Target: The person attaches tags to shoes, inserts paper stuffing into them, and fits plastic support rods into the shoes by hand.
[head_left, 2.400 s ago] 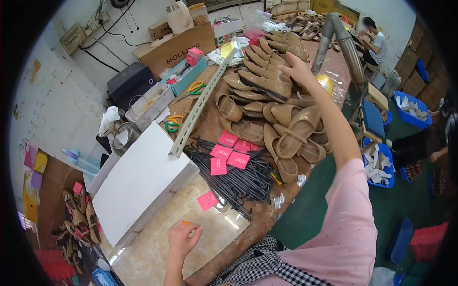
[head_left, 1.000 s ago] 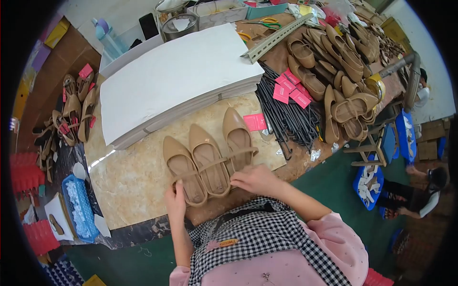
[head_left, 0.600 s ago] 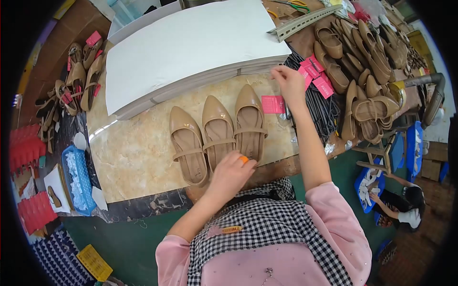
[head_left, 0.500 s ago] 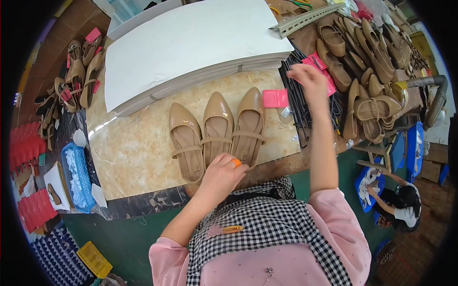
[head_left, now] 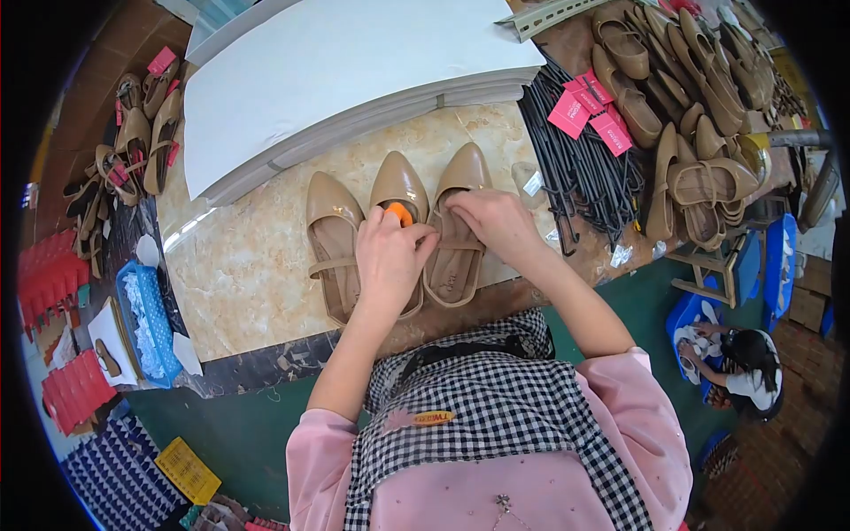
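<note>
Three tan shoes (head_left: 397,180), toes away from me, long axes near-parallel. My left fingers (head_left: 420,235), right fingers (head_left: 464,206) over shoes; can't tell grip.

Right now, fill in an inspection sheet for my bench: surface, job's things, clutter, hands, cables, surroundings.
Surface: marbled board, glare at its left edge.
Job's things: three tan shoes, side by side, toes pointing away from you.
Clutter: stack of white sheets behind; pink tags on black rods to the right; shoe pile beyond.
Hands: left hand over the middle shoe; right hand at the rightmost shoe's opening; grasp unclear.
Cables: nothing seen.
Surroundings: a person bent over a blue tub on the right.
</note>
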Motion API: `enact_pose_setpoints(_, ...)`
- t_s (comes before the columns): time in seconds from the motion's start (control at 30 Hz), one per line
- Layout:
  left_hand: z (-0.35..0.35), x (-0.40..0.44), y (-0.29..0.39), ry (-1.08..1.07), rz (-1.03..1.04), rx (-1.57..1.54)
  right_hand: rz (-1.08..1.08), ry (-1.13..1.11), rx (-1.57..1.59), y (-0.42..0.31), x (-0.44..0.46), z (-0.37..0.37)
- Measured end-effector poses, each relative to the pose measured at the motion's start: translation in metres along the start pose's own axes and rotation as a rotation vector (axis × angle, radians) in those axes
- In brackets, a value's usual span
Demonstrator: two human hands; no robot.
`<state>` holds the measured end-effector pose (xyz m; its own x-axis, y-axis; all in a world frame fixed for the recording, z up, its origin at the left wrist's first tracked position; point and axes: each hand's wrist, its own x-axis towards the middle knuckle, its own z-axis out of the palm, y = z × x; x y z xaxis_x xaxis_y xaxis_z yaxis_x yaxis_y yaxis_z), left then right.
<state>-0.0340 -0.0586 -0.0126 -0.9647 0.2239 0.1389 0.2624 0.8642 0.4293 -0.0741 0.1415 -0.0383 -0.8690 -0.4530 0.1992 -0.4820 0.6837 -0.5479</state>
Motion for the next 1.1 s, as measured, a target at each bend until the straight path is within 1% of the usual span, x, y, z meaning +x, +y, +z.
enact_pose_setpoints(0.1,0.003,0.000,0.002,0.033,0.032,0.027,0.006,0.038,-0.077,-0.003,0.002,0.004)
enact_pose_setpoints(0.2,0.007,0.000,0.004,0.036,0.037,0.038,0.003,-0.012,-0.196,-0.006,0.002,0.006)
enact_pose_setpoints(0.3,0.006,-0.001,0.003,0.013,0.019,0.025,-0.052,0.012,-0.150,-0.002,0.002,0.006)
enact_pose_setpoints(0.4,0.007,-0.001,0.003,0.034,0.034,0.013,-0.025,-0.032,-0.110,0.000,0.001,0.004)
enact_pose_setpoints(0.6,0.009,-0.003,0.002,0.099,0.066,0.008,-0.063,0.007,-0.090,0.003,0.002,0.006)
enact_pose_setpoints(0.67,0.009,-0.004,0.003,0.118,0.077,0.017,-0.044,-0.015,-0.071,0.004,0.002,0.006)
enact_pose_setpoints(0.97,0.009,-0.001,0.013,0.106,0.005,0.112,-0.046,0.001,0.062,0.007,0.003,0.008)
enact_pose_setpoints(1.1,0.012,0.014,0.016,0.104,0.032,0.163,-0.024,0.001,0.156,0.005,0.003,0.005)
